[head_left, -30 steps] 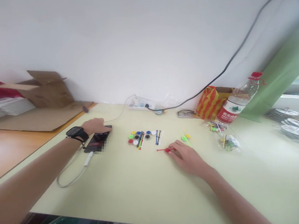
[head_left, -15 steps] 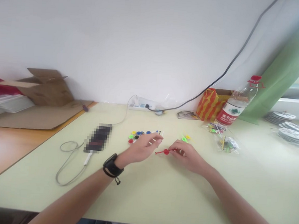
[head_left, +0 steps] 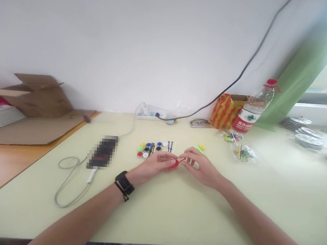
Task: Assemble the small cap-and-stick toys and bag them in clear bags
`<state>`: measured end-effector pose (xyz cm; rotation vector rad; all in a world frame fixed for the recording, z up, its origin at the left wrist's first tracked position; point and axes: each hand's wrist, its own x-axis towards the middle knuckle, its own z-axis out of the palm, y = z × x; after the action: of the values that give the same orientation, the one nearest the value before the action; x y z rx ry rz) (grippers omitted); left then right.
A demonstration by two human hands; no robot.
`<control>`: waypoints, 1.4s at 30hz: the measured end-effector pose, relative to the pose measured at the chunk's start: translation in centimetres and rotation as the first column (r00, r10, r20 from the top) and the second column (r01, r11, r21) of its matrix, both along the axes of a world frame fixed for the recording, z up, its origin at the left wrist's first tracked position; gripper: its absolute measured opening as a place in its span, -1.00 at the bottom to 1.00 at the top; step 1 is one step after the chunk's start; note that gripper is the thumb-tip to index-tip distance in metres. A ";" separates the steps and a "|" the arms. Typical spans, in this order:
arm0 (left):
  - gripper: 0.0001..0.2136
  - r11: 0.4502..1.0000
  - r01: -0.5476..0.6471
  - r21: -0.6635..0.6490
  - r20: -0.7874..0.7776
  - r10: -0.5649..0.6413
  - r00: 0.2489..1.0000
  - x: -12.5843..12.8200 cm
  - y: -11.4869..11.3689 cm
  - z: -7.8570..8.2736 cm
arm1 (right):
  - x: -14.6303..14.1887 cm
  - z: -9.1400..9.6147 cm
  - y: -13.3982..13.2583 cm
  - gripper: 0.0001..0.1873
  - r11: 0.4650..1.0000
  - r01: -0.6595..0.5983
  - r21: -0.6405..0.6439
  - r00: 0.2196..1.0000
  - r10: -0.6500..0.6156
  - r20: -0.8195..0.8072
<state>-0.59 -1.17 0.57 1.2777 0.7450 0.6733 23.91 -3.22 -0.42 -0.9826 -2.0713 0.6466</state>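
Observation:
Between my hands, low over the table, is a small red plastic disc (head_left: 176, 163) on a thin red rod (head_left: 181, 160). My left hand (head_left: 153, 167) is closed on the disc, thumb and fingers pinching it. The rod's right end lies in the fingertips of my right hand (head_left: 202, 167). Beyond my left hand lie small round plastic pieces (head_left: 146, 149) in several colours. Blue and black rods (head_left: 170, 146) lie beside them. Behind my right hand are a yellow piece (head_left: 202, 147) and a bright green piece (head_left: 199, 149), partly covered.
A phone-like blurred device (head_left: 103, 151) with a cable lies left. Cardboard (head_left: 41, 97) stands at far left. A power strip (head_left: 148, 115), glasses (head_left: 200, 122), a striped bag (head_left: 222, 111), and a large bottle (head_left: 247, 117) line the wall. Bagged parts (head_left: 244, 153) and white disc stacks (head_left: 309, 139) are right.
My left hand has come to the red disc and pinched it; before, it hovered open beside the rod. My right hand still holds the rod, moved slightly left. The view has shifted a little.

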 end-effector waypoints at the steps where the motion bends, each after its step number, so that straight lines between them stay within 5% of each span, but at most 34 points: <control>1: -0.61 0.999 -0.029 0.020 -0.005 0.030 1.000 0.0 0.2 -0.3 | 0.1 0.0 -0.1 -0.73 0.999 0.026 0.027 1.000 -0.026 -0.001; 4: -0.62 0.994 -0.100 0.052 0.018 0.099 0.995 -0.1 0.6 -1.0 | 0.2 0.0 -0.2 -0.65 0.996 0.068 0.064 0.998 -0.068 0.004; 9: -0.65 0.985 -0.167 0.044 0.072 0.163 0.984 -0.1 0.7 -1.1 | -0.6 -0.6 -0.5 -0.48 0.996 0.055 -0.072 0.986 -0.065 -0.152; 12: -0.66 0.980 -0.194 0.041 0.081 0.190 0.978 0.1 0.6 -0.7 | -1.0 -0.7 -0.6 -0.68 0.989 0.046 -0.139 0.972 -0.076 -0.222; 17: -0.65 0.979 -0.195 0.056 0.076 0.191 0.979 0.1 0.4 -0.4 | -0.7 0.1 -0.5 -0.30 0.975 -0.050 -0.215 0.978 0.004 -0.208; 24: -0.64 0.983 -0.123 0.134 0.002 0.124 0.992 0.2 0.1 -1.2 | -1.3 0.0 -0.3 -0.59 0.968 -0.028 -0.251 0.987 -0.014 -0.162; 37: -0.73 0.975 -0.024 0.221 -0.017 0.028 0.999 0.6 -0.7 -0.8 | -1.4 -0.5 -0.6 -0.63 0.963 -0.048 -0.263 0.999 0.041 -0.034; 42: -0.76 0.941 -0.055 0.333 -0.075 0.084 0.994 1.1 -0.9 -1.0 | -1.0 -0.8 -0.4 -0.65 0.983 0.077 -0.167 0.991 -0.056 0.125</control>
<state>0.48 -2.10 -0.41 1.6019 0.7737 0.8287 22.90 -3.65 -1.23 -1.2096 -2.1025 0.7572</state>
